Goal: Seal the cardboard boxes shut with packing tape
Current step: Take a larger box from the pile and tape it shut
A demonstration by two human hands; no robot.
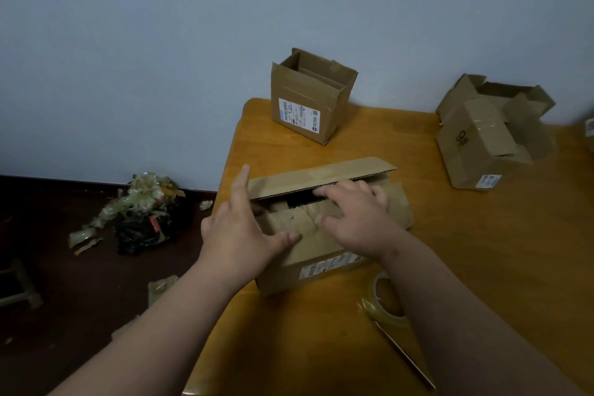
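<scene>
A long low cardboard box (308, 270) lies near the front left corner of the wooden table (466, 251). Its far flap (321, 175) stands half raised, leaving a dark gap. My left hand (238, 228) lies spread over the box's left end, fingers straight against the flaps. My right hand (353, 215) presses the near flap down, fingers reaching to the gap. A roll of clear packing tape (384, 302) sits on the table just right of the box, partly hidden behind my right forearm.
An upright open box (305, 106) with a white label stands at the table's back left. Another open box (482, 135) lies tipped at the back right. A thin strip (405, 354) lies by the tape. Torn tape and a black bag (141, 215) litter the dark floor.
</scene>
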